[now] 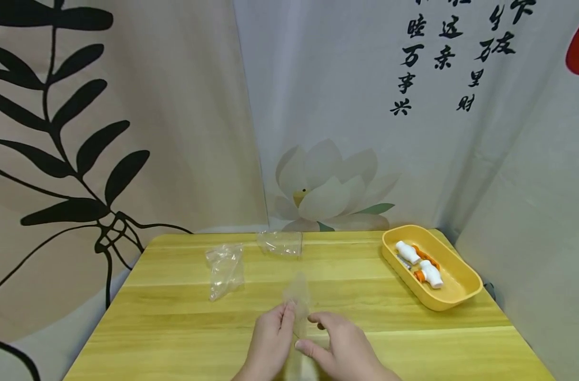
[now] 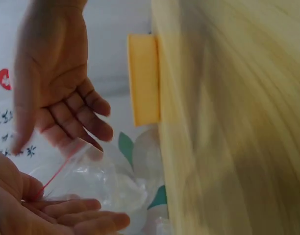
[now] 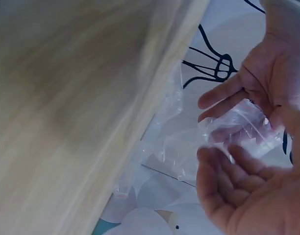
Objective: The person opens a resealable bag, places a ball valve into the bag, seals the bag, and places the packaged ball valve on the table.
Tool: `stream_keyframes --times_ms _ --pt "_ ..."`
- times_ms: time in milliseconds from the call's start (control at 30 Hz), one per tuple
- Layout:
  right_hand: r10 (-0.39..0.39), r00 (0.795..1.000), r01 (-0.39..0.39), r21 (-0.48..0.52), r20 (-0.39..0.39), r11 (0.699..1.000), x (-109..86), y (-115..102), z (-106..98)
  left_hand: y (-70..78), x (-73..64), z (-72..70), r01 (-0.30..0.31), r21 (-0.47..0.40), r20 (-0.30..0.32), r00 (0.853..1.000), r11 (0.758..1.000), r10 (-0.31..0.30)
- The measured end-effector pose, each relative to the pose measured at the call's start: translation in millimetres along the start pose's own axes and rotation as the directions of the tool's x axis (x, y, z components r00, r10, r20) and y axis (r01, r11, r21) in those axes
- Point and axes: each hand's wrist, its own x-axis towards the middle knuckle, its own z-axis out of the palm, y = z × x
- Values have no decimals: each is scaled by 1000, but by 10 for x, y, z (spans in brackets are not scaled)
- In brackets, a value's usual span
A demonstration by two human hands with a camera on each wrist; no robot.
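Clear bag (image 1: 297, 293) over table (image 1: 175, 333) at six o'clock: left hand (image 1: 272, 336) pinches it; right hand (image 1: 344, 344), loosely spread, at its four o'clock. We judge it light, limp, slippery; best gripped by its red edge (image 2: 59, 172).

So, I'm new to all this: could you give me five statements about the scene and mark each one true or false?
1. The left hand pinches a clear plastic bag. True.
2. The right hand reaches into the yellow tray. False: it is beside the bag, well away from the tray.
3. The bag has a red strip along its edge in the left wrist view. True.
4. The tray has nothing in it. False: white and orange pieces lie inside.
5. Two more pieces of clear plastic lie on the table. True.
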Motion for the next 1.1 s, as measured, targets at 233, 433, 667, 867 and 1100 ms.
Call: stream_keyframes --times_ms 233,433,667,867,1100 --pt "-154 948 87 -238 -279 967 109 6 31 92 -7 127 -106 -2 -68 992 994 105" --pt "-268 872 138 -320 -410 937 208 45 55 122 10 173 -154 129 -31 987 980 159" --pt "-263 870 115 -348 -416 930 294 96 8 145 -6 185 -188 258 -72 974 948 212" --pt "-86 946 6 -247 -314 969 284 100 -81 17 21 121 -352 587 -100 862 729 496" --pt "183 978 -182 19 -101 983 286 37 -194 -129 134 -5 -582 795 377 253 -171 891"
